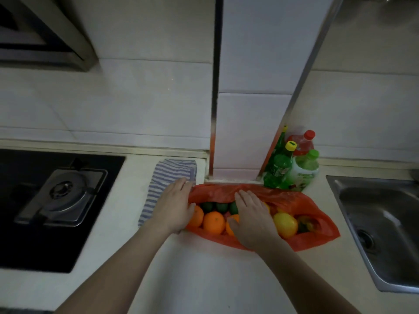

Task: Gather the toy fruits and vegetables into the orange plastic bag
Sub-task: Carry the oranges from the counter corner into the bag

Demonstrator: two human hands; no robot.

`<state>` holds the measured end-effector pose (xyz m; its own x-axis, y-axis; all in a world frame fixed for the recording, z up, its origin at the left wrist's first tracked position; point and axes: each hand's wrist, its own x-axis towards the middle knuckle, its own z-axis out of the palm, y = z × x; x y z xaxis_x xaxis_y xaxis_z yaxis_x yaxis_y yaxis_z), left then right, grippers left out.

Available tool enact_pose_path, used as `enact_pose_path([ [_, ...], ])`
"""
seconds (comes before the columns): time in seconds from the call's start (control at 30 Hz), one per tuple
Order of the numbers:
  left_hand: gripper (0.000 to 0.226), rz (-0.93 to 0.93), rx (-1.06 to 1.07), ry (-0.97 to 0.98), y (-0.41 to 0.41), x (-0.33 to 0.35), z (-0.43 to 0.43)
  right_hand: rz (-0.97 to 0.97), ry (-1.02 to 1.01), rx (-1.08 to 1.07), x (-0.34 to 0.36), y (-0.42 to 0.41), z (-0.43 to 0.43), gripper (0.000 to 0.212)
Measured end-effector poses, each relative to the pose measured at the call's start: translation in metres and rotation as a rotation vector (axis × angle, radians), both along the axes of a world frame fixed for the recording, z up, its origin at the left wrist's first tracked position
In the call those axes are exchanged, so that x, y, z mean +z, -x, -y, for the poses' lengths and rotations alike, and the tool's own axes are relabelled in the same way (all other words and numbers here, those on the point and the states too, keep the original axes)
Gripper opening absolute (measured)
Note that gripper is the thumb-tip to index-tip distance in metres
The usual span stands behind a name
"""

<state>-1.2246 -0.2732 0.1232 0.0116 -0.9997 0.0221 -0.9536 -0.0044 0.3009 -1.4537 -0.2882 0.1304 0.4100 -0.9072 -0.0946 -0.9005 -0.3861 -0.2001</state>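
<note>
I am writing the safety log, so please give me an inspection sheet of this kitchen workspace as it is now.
Surface: pale countertop, dimly lit.
Job's things: orange plastic bag lies open against the wall pillar; oranges, green fruits and a yellow lemon inside.
Clutter: striped cloth left of the bag; bottles in the corner behind it.
Hands: left hand rests on the bag's left edge; right hand rests on the fruit in the middle, fingers fairly straight.
Cables: nothing seen.
Surroundings: gas stove at left, sink at right, tiled wall behind, range hood above.
</note>
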Motion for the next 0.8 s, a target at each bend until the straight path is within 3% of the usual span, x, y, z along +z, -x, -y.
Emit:
enact_pose_path([
  [0.17,0.053,0.000,0.022,-0.029,-0.026,-0.016,0.000,-0.024,-0.038,0.048,-0.025,-0.027,-0.010,0.067],
  [0.4,0.037,-0.005,-0.003,-0.119,-0.042,-0.057,0.009,-0.025,-0.102,0.024,-0.065,-0.033,-0.022,0.042],
  [0.57,0.021,-0.029,0.001,-0.144,-0.044,-0.081,0.019,-0.020,-0.108,0.004,-0.088,-0.029,-0.024,0.039],
  [0.8,0.017,-0.144,0.055,-0.086,-0.041,-0.071,0.026,0.042,-0.027,-0.023,-0.090,-0.024,-0.019,0.008],
])
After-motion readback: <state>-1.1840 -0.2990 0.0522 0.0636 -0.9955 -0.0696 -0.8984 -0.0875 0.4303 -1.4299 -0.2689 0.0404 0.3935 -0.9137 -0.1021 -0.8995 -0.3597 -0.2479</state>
